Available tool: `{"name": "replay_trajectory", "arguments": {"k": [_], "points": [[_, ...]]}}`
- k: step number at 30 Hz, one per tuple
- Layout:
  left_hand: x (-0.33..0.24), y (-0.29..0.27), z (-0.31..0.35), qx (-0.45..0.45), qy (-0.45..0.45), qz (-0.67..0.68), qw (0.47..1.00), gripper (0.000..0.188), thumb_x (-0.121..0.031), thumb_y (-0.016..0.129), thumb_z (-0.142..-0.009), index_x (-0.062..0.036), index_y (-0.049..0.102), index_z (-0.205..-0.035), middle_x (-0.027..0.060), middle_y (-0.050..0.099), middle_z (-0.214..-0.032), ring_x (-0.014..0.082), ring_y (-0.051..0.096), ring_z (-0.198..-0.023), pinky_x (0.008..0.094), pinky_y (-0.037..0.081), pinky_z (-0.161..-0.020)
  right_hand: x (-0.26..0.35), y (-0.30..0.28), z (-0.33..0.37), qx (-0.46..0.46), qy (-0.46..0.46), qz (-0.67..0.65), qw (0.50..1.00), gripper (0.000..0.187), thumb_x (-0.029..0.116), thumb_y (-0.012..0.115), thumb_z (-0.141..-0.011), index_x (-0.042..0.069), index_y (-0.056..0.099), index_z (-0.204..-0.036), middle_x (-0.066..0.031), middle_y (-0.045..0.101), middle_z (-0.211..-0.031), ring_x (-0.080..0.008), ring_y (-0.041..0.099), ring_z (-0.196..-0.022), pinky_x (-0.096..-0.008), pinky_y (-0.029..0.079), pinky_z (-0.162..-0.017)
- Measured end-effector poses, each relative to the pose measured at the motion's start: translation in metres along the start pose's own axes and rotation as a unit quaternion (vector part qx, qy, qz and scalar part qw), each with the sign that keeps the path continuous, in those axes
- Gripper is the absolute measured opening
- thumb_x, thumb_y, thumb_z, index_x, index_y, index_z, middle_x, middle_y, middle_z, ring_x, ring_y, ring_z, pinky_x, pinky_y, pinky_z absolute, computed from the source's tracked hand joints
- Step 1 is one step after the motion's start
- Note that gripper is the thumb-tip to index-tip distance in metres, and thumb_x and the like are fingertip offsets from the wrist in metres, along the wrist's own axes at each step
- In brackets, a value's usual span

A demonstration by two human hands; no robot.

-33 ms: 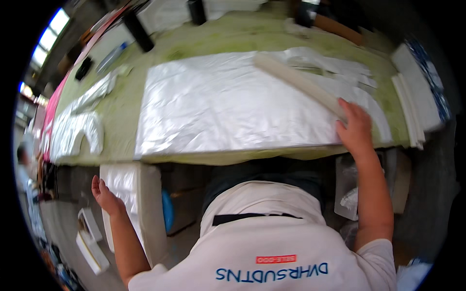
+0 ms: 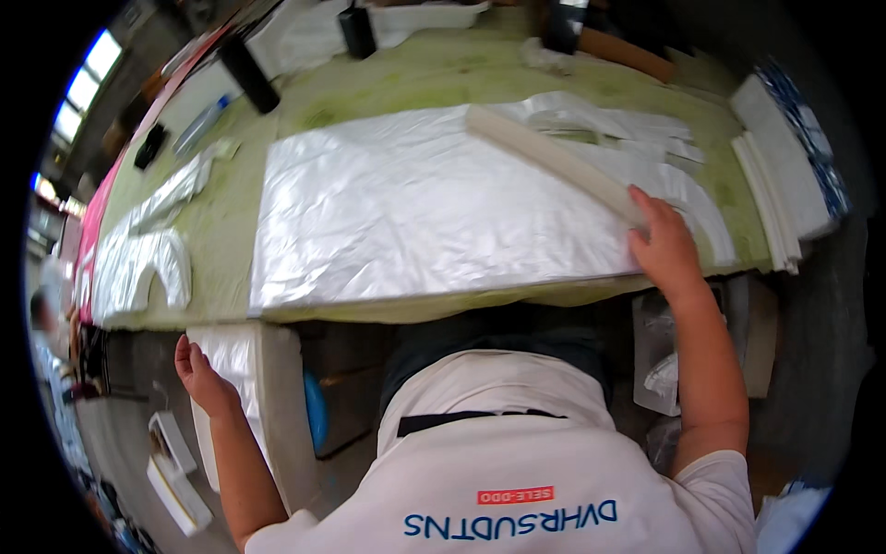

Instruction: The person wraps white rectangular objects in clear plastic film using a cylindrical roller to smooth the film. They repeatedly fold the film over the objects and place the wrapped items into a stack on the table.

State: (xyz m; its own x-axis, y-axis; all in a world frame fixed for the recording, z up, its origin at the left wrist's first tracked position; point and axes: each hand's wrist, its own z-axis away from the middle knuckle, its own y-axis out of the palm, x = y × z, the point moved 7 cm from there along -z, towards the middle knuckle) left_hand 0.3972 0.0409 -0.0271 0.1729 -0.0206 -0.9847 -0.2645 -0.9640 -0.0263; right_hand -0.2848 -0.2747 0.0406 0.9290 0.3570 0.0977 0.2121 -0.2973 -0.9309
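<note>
My right hand is on the near end of a long, pale, tube-like roll, its fingers curled over it. The roll lies slantwise on a sheet of shiny, translucent white plastic film. At the sheet's right side are curved cut-outs and strips. My left hand hangs off the table's front edge with its fingers loosely bent, and I see nothing in it. It is nearest to a white, plastic-covered block beneath the table.
Green-covered table; cut film pieces at left. Toward the back are black cylinders, a clear bottle and a brown cardboard piece. A white stack stands at right. A person is far left.
The view has shifted slightly, so the table appears a little further left. The right hand stays at the roll's end, and the left hand hangs as before.
</note>
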Motion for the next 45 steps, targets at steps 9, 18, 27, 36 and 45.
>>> {"name": "replay_trajectory", "arguments": {"k": [9,18,27,36,45], "points": [[-0.13,0.286,0.248,0.576,0.246,0.002,0.78,0.039,0.0,0.064,-0.09,-0.0048,0.062,-0.128,0.0168,0.048,-0.149,0.0323,0.04,-0.144,0.044,0.032,-0.118,0.083,0.0,0.074,0.166,0.116,-0.378,0.903,0.068,0.02,0.074,-0.087,0.01,0.045,-0.148,-0.0214,0.06,-0.122,-0.0353,0.064,-0.109,-0.041,0.053,-0.094],[-0.129,0.361,0.351,0.661,0.408,-0.157,0.609,0.041,-0.021,0.074,-0.087,-0.0102,0.069,-0.126,0.0158,0.048,-0.152,0.0464,0.024,-0.15,0.0525,0.028,-0.12,0.122,0.056,0.119,0.199,0.185,-0.682,0.679,0.067,0.013,0.064,-0.101,0.011,0.029,-0.158,-0.0082,0.054,-0.117,-0.0115,0.06,-0.095,-0.0269,0.054,-0.078],[-0.162,0.451,0.439,0.759,0.294,-0.164,0.557,0.037,-0.021,0.078,-0.086,-0.0075,0.069,-0.119,0.0127,0.068,-0.117,0.0282,0.066,-0.102,0.0372,0.054,-0.089,0.062,0.065,0.144,0.095,0.267,-0.724,0.628,0.032,0.011,0.063,-0.101,0.002,0.056,-0.131,-0.0015,0.06,-0.099,-0.0058,0.057,-0.083,-0.0231,0.05,-0.076],[-0.12,0.491,0.438,0.778,0.143,-0.278,0.545,0.024,-0.022,0.069,-0.094,-0.0041,0.07,-0.109,0.0049,0.07,-0.093,0.0146,0.063,-0.079,0.0307,0.052,-0.074,0.029,0.075,0.18,0.061,0.323,-0.701,0.633,0.023,0.009,0.065,-0.099,0.003,0.062,-0.121,-0.0035,0.065,-0.101,-0.0083,0.059,-0.087,-0.0248,0.051,-0.079],[-0.119,0.481,0.404,0.707,-0.157,-0.083,0.685,0.008,-0.016,0.067,-0.094,-0.0109,0.064,-0.1,-0.0019,0.063,-0.094,0.0106,0.06,-0.089,0.0285,0.051,-0.078,0.004,-0.023,0.068,-0.157,-0.049,-0.347,0.923,0.022,0.009,0.068,-0.084,0.005,0.07,-0.106,-0.0139,0.067,-0.107,-0.0346,0.06,-0.099,-0.0442,0.049,-0.089]]}}
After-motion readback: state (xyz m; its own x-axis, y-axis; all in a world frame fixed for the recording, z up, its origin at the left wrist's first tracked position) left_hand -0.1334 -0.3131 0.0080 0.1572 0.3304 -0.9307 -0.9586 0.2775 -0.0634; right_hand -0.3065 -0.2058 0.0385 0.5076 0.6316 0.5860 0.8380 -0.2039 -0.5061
